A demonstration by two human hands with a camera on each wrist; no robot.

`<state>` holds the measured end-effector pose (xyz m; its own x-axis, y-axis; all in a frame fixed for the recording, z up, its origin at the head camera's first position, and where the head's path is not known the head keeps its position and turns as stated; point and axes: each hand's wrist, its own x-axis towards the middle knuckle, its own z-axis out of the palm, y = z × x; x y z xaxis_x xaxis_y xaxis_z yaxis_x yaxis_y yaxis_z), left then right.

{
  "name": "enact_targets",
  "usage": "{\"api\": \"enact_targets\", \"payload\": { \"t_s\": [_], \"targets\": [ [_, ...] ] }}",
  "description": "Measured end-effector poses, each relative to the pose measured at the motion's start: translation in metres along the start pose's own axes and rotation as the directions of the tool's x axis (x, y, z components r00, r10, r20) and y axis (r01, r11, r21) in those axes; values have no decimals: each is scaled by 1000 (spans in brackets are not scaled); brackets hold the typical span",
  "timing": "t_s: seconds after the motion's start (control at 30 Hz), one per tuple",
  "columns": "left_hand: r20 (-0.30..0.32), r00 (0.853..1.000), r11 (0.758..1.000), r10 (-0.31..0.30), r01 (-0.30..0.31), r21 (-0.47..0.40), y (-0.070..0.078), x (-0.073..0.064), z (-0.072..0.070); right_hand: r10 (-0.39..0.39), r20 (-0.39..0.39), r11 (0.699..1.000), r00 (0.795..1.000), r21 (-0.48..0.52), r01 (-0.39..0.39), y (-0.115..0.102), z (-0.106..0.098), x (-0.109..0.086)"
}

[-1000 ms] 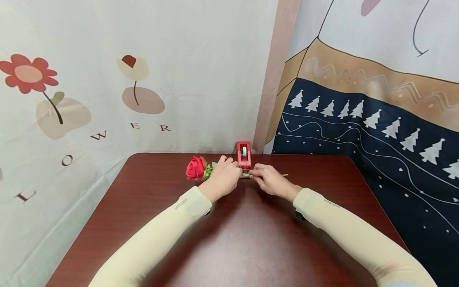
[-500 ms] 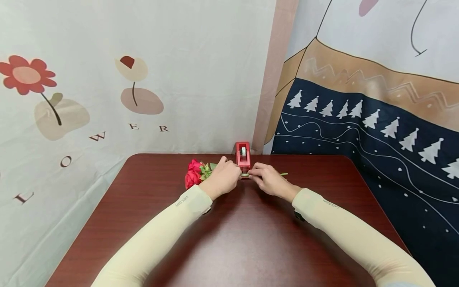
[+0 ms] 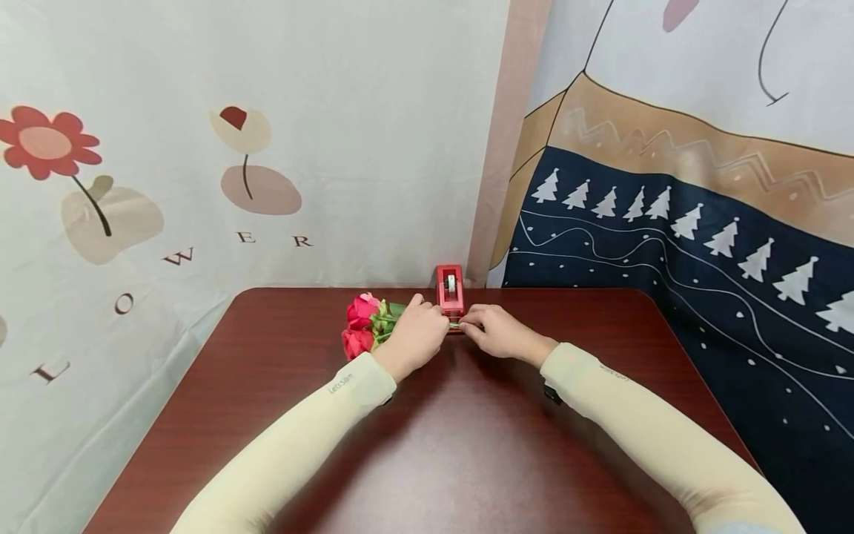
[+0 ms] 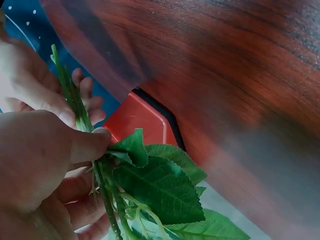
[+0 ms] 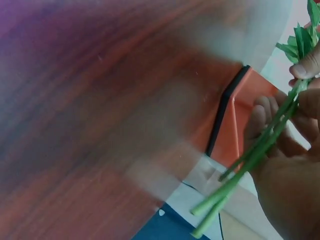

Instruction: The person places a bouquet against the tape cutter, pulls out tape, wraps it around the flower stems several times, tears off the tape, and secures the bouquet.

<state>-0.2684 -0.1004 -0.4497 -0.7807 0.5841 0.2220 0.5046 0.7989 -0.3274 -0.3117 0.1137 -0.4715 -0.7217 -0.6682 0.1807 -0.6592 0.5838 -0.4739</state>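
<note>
A bunch of red roses [image 3: 360, 322] is held crosswise over the far part of the table, its blooms to the left. My left hand [image 3: 419, 334] pinches the green stems [image 4: 102, 185] just below the leaves [image 4: 160, 187], thumb on top. Close beside it, my right hand [image 3: 497, 331] holds the lower stems, with the thumb on one side and fingers on the other. Cut stem ends [image 5: 212, 210] stick out past the right hand in the right wrist view. A red tape dispenser [image 3: 450, 288] stands right behind the hands; its base is partly hidden.
The dark red wooden table [image 3: 440, 460] runs toward me under both forearms. Behind its far edge hangs a pale printed curtain [image 3: 373, 148], with a navy tree-patterned cloth [image 3: 600, 245] to the right.
The blooms have turned: one rose head showed a second ago, and now more show, spread toward me. The stem ends right of my right hand have gone out of the head view.
</note>
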Motion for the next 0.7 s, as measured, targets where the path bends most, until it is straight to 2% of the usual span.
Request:
{"api": "enact_targets", "payload": {
  "t_s": [0.13, 0.23, 0.43, 0.57, 0.7],
  "targets": [
    [-21, 1000, 1000, 10, -10, 20, 1, -1, 0, 41, 87, 998, 995, 42, -45, 1, -4, 5],
    [-14, 1000, 999, 16, -16, 32, 2, -2, -1, 80, 137, 992, 987, 91, -92, 2, -8, 8],
    [-44, 999, 998, 22, -19, 60, 2, -2, -3, 113, 195, 979, 974, 147, -143, 4, -15, 13],
    [-72, 997, 998, 25, -20, 68, 2, -2, -3, 115, 212, 972, 970, 177, -154, 6, -16, 15],
    [-62, 998, 998, 28, -25, 55, 1, -2, -2, 94, 175, 981, 980, 151, -121, 6, -14, 15]
  ]
}}
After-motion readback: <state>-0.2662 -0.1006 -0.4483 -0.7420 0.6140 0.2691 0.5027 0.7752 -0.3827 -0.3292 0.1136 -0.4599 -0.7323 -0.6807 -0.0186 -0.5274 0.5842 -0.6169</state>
